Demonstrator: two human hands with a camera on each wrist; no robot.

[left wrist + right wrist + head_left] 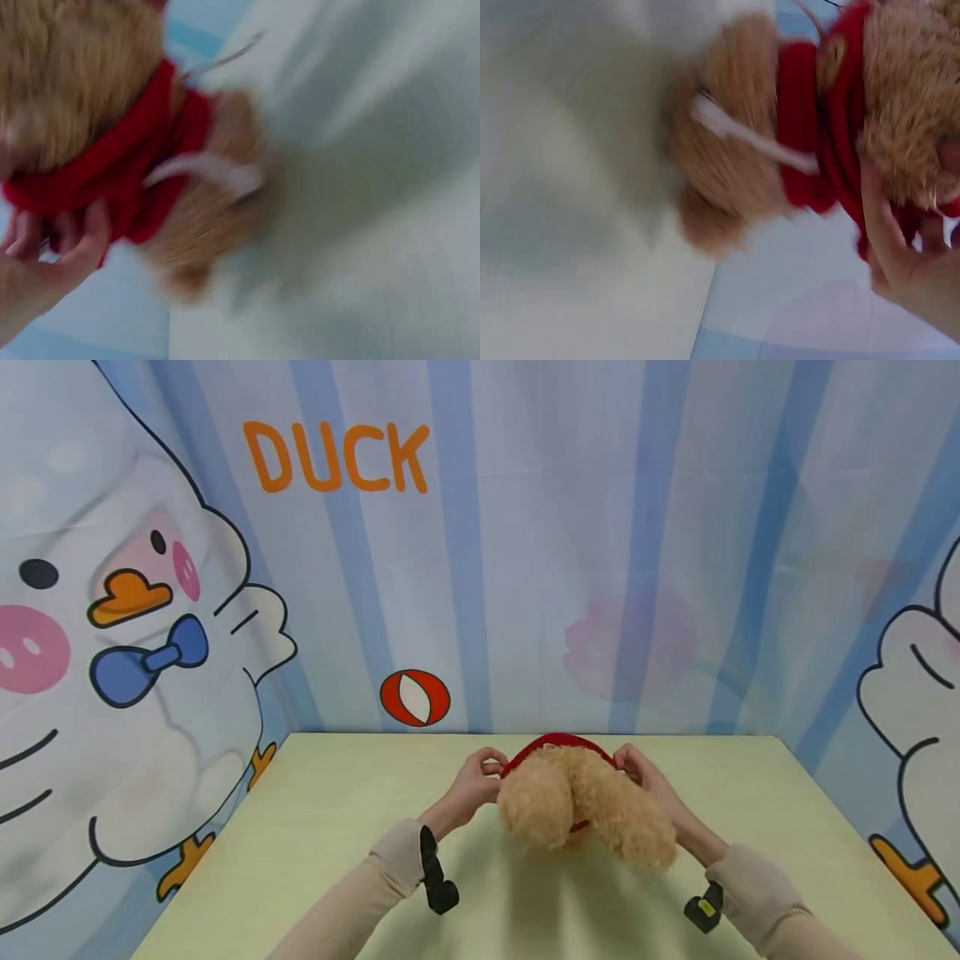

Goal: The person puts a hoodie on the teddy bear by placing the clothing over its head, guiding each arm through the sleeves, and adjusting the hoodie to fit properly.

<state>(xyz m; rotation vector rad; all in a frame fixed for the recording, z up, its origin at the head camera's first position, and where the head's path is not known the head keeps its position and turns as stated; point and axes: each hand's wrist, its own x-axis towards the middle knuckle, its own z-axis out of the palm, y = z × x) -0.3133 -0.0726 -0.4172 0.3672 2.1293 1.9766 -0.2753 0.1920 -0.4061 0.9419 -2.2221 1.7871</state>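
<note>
Table [300,827] first: we place the plush toy [536,802] near its far edge, a little right of that edge's middle. Should either hand pull harder than the other, we think the whole toy could twist or tip, its furry bulk being soft and top-heavy. The red garment [799,120] could bunch or stretch out of line if the fur drags on it. Right hand [648,777] and left hand [474,789] each pinch an edge of it, on opposite sides; a shallow hold might slip. The pale strip [214,171] could snag, lying loose across the body. Materials: tabletop smooth, pale yellow; toy shaggy, tan, with two bulging lobes towards the near edge, one rounder, one longer; garment thick, soft-looking cloth, folded in bands; strip narrow, flat, slightly curved. Blur hides whether the toy's base touches the table.
</note>
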